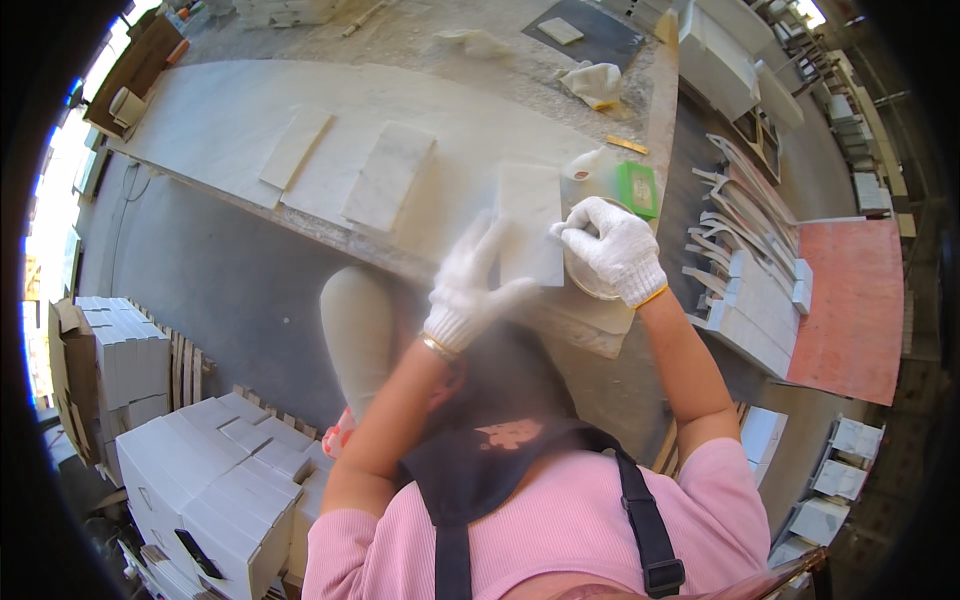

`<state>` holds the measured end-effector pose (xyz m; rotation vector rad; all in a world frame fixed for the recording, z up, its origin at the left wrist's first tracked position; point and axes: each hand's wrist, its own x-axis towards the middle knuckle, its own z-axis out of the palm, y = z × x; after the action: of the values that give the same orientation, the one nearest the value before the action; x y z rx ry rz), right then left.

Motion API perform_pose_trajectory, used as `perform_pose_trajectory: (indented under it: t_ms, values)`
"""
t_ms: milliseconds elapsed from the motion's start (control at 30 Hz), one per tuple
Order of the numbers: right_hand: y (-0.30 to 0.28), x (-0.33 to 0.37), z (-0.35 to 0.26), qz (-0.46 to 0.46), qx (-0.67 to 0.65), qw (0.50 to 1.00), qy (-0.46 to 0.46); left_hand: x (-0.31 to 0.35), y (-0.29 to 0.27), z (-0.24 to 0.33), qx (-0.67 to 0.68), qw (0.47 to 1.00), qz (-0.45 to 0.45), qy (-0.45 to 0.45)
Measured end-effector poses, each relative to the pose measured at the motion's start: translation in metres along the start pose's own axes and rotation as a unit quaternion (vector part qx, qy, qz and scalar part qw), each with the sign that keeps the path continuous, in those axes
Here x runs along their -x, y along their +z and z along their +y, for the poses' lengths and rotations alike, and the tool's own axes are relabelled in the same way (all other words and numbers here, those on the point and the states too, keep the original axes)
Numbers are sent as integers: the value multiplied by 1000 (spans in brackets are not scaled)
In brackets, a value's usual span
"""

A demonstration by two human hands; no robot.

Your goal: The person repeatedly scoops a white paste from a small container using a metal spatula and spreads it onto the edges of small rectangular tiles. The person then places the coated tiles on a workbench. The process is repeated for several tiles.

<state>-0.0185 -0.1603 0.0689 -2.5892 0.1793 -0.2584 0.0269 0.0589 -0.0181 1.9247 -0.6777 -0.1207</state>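
Observation:
A pale, grey-veined stone tile (532,215) lies on a long stone slab (215,95) that forms the worktop. Beside the tile's left edge is my left hand (466,287), in a white knit glove, its fingers spread and slightly blurred. My right hand (618,250), gloved the same way, is closed in a pinch at the tile's right edge; whatever its fingertips hold is hidden. Beneath that hand shows part of a round, pale container (590,284). Just beyond it are a small white bottle (584,164) and a green box (637,190).
Two more tiles, one pale (388,176) and one creamier (297,150), lie leftward. Behind are a yellow strip (627,145), a crumpled white cloth (592,84) and a dark sheet (583,35). White cartons (205,480) stand lower left; white panels (755,312) and a reddish board (848,300) lie right.

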Motion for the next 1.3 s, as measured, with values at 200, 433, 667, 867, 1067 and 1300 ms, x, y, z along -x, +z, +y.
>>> perform_pose_trajectory:
  t_ms: [200, 433, 667, 867, 1067, 1300]
  values:
    - [-33, -39, 66, 78, -123, 975, 168, -4, -13, 11, -15, 999, -28, -36]
    - [-29, -100, 143, 68, -61, 984, 153, -25, -16, 9, 30, 997, 22, -65]
    - [-50, -76, 112, 152, 180, 971, 33, -16, -22, -9, 73, 981, 157, -92]
    - [-35, 23, 26, 113, -158, 979, 57, 12, -37, -8, 57, 976, 182, -108]
    - [-17, 25, 20, 97, -341, 913, 203, 28, -34, 14, 8, 988, 145, -57]
    - [8, 39, 20, 8, -233, 962, 140, 33, -24, 30, 97, 977, 46, -182]
